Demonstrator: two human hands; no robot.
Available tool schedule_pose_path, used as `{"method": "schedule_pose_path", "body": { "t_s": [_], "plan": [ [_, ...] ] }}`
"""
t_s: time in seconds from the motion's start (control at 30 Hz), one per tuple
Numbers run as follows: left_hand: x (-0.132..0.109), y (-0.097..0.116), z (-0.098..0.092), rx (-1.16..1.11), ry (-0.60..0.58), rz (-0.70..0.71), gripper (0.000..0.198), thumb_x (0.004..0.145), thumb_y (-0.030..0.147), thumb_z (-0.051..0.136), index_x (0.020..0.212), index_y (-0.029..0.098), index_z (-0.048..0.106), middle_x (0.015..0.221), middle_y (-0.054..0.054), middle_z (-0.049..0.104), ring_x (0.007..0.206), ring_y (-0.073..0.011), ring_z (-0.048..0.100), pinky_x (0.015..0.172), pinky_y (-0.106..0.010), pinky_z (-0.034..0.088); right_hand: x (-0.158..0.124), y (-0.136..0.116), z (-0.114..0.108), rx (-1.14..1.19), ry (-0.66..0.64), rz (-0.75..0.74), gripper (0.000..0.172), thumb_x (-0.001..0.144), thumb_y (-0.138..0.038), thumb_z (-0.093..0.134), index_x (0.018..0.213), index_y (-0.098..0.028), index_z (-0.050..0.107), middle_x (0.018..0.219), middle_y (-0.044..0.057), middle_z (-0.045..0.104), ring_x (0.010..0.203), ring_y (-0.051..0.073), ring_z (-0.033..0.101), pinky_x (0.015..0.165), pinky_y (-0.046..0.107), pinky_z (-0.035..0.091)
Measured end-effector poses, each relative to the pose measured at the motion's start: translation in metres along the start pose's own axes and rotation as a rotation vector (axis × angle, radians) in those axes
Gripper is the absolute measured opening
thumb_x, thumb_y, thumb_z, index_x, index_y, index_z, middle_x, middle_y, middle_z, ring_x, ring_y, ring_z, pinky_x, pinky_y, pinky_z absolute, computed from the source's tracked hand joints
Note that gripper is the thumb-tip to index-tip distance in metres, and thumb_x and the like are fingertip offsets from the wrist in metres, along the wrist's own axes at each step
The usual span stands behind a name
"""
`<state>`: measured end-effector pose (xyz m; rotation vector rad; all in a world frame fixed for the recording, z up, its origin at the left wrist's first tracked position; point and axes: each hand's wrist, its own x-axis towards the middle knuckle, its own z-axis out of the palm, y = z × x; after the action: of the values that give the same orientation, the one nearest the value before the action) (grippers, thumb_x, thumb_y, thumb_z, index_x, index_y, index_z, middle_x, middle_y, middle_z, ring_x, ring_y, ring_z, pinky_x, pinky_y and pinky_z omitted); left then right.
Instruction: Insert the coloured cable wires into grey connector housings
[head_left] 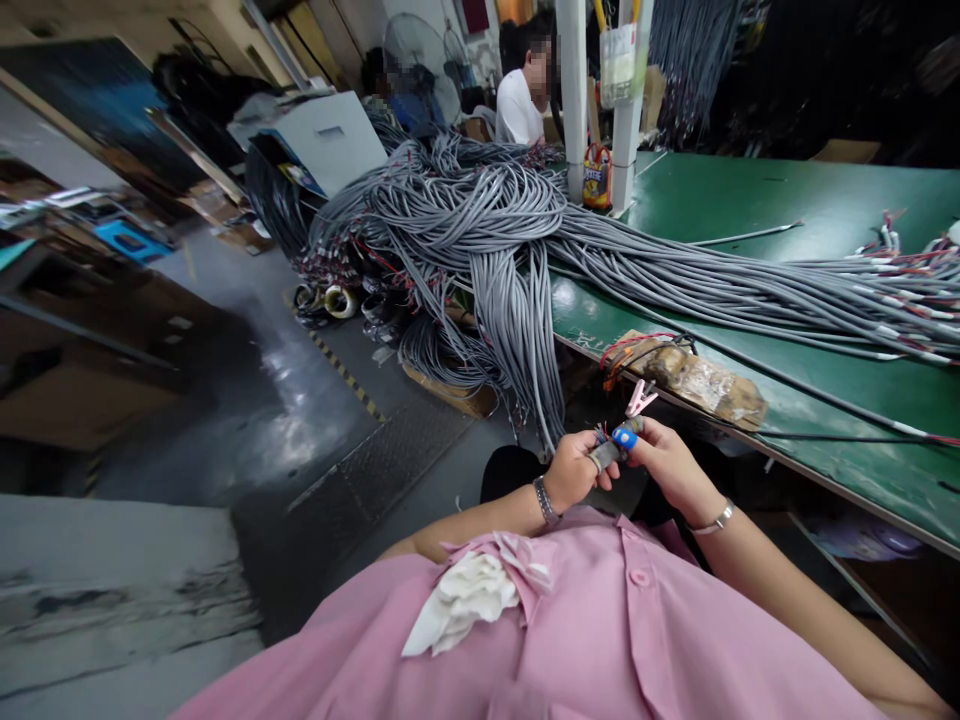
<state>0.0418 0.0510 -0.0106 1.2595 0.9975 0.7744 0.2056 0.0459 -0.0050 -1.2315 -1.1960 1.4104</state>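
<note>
My left hand (574, 470) is closed in front of my shirt, its fingers round a small bunch of thin coloured wires (602, 433) whose tips poke up. Grey wrapping shows at its fingertips. Close against it, my right hand (667, 460) is closed in a pinch, with a blue cover (624, 437) on the thumb and a grey wrap on a finger. What the right fingers pinch is hidden. Just beyond the hands, a pink clip (641, 398) stands at the table edge beside a tape-wrapped wooden block (701, 380) with red and black wires at its end.
A large heap of grey cables (480, 210) covers part of the green table (757, 195) and hangs over its edge. A white post (574, 100) rises from the table. Behind it sits a person in white (519, 105). A blue stool (131, 240) stands at left.
</note>
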Motion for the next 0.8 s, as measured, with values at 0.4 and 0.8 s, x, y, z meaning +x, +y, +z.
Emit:
{"method": "schedule_pose_path", "body": {
  "t_s": [0.4,0.8],
  "plan": [
    [-0.001,0.000,0.002,-0.072,0.062,-0.035,0.039,0.081,0.051,0.059,0.070,0.013,0.059,0.059,-0.004,0.063,0.043,-0.0111,0.058,0.041,-0.020,0.040,-0.009,0.007,0.006,0.073,0.120,-0.028,0.022,0.075,-0.041,0.071,0.078,-0.019,0.067,0.068,0.000,0.060,0.059,0.013,0.047,0.058,0.028,0.039],
    [-0.005,-0.004,0.001,-0.023,-0.052,-0.026,0.038,0.080,0.049,0.063,0.073,0.012,0.061,0.059,-0.003,0.063,0.042,-0.0098,0.056,0.039,-0.019,0.038,0.001,0.010,0.004,0.378,0.141,0.063,0.021,0.073,-0.030,0.071,0.063,-0.020,0.056,0.058,-0.004,0.049,0.053,0.011,0.042,0.053,0.027,0.036]
  ]
}}
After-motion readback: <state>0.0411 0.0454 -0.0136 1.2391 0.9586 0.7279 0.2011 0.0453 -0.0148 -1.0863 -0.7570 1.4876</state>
